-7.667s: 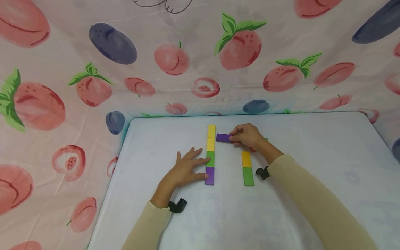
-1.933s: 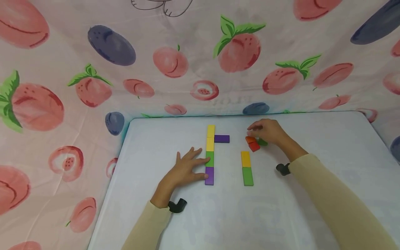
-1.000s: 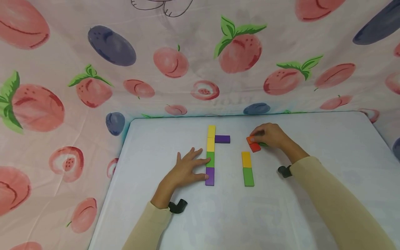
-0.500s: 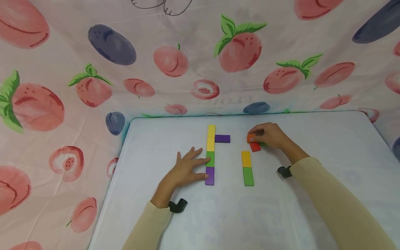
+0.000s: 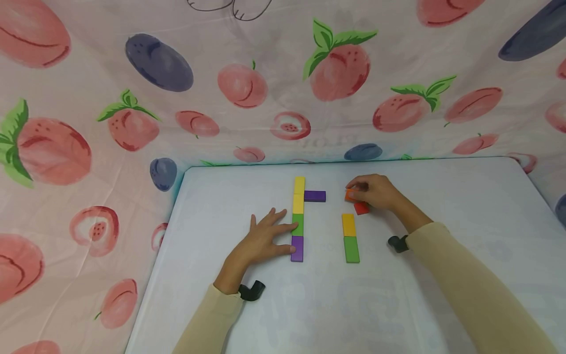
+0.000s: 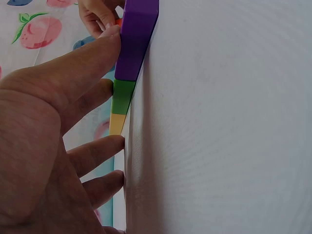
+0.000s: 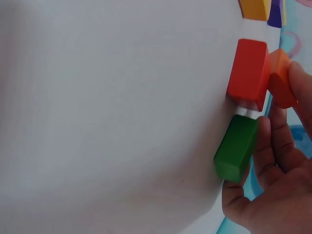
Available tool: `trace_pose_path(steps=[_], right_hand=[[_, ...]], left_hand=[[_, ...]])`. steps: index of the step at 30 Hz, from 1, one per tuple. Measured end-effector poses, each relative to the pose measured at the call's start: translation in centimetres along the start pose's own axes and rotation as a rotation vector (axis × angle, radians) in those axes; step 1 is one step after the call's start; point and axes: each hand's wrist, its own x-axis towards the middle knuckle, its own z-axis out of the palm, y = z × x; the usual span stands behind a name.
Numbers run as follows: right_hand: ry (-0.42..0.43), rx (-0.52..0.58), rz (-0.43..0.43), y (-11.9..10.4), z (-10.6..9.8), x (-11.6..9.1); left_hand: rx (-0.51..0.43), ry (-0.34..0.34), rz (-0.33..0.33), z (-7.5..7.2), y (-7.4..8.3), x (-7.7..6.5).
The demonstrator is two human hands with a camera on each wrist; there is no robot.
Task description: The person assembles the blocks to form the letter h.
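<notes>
A column of blocks stands left of centre: two yellow blocks (image 5: 298,203), a green block (image 5: 300,219), then a purple block (image 5: 297,253) nearest me. My left hand (image 5: 258,241) lies beside it with fingers spread, its thumb touching the purple block and a fingertip on the green one. A dark purple block (image 5: 315,196) extends sideways from the column's upper part. My right hand (image 5: 376,191) pinches an orange block (image 7: 279,78) between thumb and fingers. Close to that hand are a red block (image 7: 247,73) and a dark green block (image 7: 237,146), the latter hidden in the head view.
A short pair, an orange-yellow block (image 5: 349,224) above a green block (image 5: 351,250), lies right of the column. The white tabletop (image 5: 283,314) ends at a fruit-print cloth (image 5: 247,132) behind and to the left.
My right hand earlier set the dark purple block against the column, then let go and went right. It has since taken the orange block and shifted it slightly left. My left hand stays put.
</notes>
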Motion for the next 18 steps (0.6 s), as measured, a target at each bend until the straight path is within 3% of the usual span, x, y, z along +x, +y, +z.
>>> trace_pose_path(steps=[18], right_hand=[[0.017, 0.013, 0.015, -2.0, 1.3, 0.3]], left_hand=[[-0.007, -0.002, -0.005, -0.1, 0.1, 0.0]])
